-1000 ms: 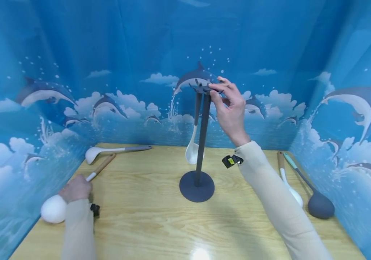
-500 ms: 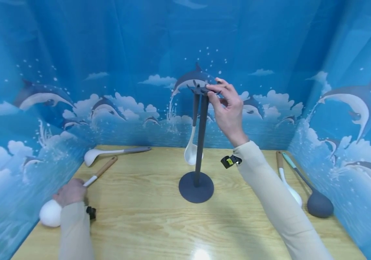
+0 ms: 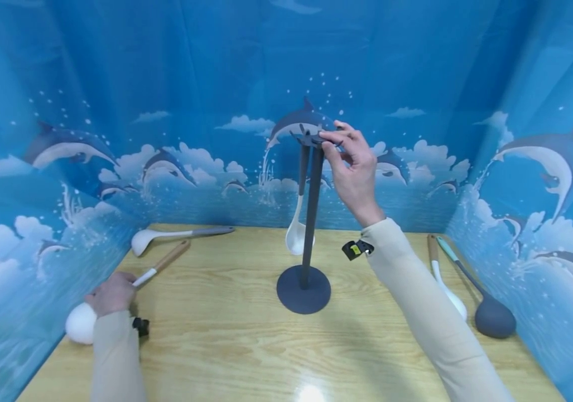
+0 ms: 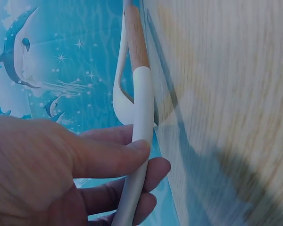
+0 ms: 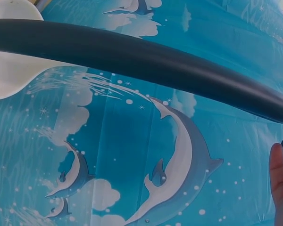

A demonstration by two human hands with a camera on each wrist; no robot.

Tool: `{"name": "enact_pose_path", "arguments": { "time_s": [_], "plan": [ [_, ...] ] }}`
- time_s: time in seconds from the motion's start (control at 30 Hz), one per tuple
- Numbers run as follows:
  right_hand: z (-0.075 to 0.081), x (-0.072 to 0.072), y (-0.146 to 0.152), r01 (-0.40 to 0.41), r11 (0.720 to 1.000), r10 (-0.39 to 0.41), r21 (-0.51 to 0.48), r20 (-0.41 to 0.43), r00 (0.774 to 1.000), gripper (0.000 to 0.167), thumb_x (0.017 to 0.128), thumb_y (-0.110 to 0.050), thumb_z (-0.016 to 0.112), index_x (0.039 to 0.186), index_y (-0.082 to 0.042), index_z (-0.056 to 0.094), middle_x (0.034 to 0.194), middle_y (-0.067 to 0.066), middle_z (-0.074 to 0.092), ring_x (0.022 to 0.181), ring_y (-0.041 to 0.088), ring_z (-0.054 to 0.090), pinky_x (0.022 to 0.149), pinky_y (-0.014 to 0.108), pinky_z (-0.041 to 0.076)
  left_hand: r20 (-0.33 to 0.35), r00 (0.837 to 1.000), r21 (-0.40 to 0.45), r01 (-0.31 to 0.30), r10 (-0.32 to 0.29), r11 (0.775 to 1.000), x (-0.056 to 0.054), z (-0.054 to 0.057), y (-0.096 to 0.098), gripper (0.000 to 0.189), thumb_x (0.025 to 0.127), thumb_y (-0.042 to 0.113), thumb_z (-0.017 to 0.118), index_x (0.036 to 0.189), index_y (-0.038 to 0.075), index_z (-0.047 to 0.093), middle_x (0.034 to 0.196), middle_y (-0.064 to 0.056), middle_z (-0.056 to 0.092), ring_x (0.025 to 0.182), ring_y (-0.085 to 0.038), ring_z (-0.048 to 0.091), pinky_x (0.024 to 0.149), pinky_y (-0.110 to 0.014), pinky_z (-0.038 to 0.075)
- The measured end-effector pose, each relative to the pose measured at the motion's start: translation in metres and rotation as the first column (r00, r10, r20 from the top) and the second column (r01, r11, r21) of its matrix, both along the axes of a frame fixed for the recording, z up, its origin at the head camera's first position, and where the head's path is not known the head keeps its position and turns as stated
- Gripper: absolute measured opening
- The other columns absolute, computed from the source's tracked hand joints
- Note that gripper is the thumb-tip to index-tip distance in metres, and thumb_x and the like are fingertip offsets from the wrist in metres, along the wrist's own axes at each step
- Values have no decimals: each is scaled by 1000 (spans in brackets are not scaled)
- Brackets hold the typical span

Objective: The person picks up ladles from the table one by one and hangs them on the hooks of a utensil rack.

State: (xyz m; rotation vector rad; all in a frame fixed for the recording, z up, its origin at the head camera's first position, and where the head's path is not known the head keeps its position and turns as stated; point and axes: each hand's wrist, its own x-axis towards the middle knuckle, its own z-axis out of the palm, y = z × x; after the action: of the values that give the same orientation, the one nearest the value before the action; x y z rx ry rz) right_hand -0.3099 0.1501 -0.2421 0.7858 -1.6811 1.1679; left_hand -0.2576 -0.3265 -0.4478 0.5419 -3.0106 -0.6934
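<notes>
Indoors, pale wooden table point(image 3: 226, 340), dolphin-print blue curtain point(image 3: 115, 84) on three sides

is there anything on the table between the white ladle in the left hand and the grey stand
Nothing visible. The left hand grips the wood-handled white ladle at the table's left edge, and only bare table lies between it and the grey stand. Another white ladle lies farther back, off that line.

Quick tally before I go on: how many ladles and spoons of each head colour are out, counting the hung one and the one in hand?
White-headed: 4 – hanging on the stand, far left on the table, gripped by the left hand, at right.
Grey-headed: 1 – far right.
Total: 5
</notes>
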Motion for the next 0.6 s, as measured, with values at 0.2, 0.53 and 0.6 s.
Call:
{"name": "enact_pose_path", "arguments": {
  "time_s": [0.2, 0.53, 0.6],
  "plan": [
    [0, 0, 0, 6, 1000, -6, 8, -6, 1000, 22, 97, -6, 60, 115, -3, 71, 121, 19, 61, 133, 23, 50, 74, 17, 51, -13, 997, 21, 75, -75, 997, -2, 1, 3, 40, 85, 0, 56, 124, 0, 63, 125, -31, 59, 110, -56, 49, 92, -73, 23],
    [0, -1, 0, 8, 1000, -8, 13, -5, 1000, 22, 97, -9, 60, 115, -1, 71, 121, 21, 61, 132, 26, 50, 74, 17, 51, -64, 985, -56, 154, -157, 986, -4, 4, 11, 36, 93, 11, 51, 125, 2, 64, 123, -32, 59, 107, -59, 51, 86, -69, 28],
    [0, -1, 0, 7, 1000, -7, 13, -7, 1000, 22, 97, -9, 60, 115, -1, 71, 121, 21, 61, 132, 30, 50, 74, 17, 51, -73, 984, -68, 159, -164, 985, -5, 4, 12, 36, 93, 12, 50, 125, 2, 64, 123, -32, 60, 107, -58, 52, 87, -70, 28]
  ]
}}
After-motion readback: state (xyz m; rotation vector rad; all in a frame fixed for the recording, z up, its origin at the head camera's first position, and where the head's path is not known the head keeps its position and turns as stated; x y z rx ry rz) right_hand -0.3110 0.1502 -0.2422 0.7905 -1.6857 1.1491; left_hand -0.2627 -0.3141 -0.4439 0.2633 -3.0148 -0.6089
